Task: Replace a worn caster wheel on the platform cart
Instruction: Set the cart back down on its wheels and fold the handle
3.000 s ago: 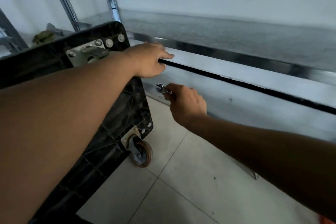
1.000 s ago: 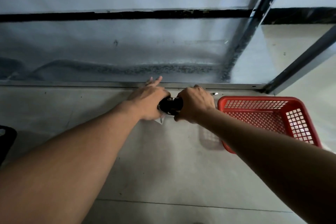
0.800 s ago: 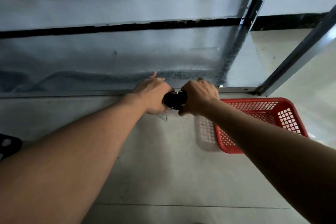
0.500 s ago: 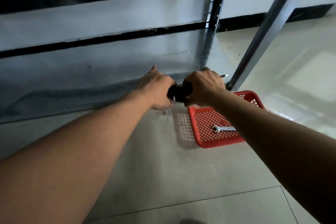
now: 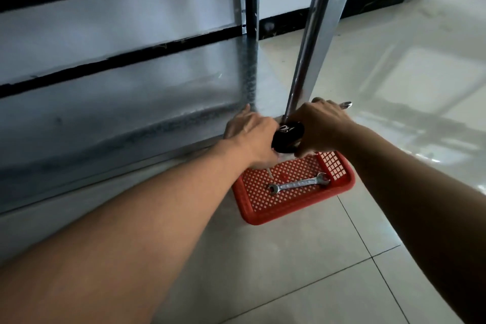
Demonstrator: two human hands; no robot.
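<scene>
Both hands are closed on one black caster wheel [image 5: 288, 137], the left hand [image 5: 252, 137] on its left side and the right hand [image 5: 323, 126] on its right. They hold it just above the far end of a red basket [image 5: 289, 216], where an open-ended wrench [image 5: 298, 184] lies. A metal tool tip [image 5: 345, 105] sticks out past the right hand. The cart is out of view. This caster is loose, so the job looks partway done. Whether it is the worn or the new one I cannot tell.

Two hands [image 5: 251, 134] [image 5: 322, 126], one caster [image 5: 287, 137], one basket [image 5: 339, 188], two wrenches [image 5: 298, 184] [image 5: 345, 105]
</scene>
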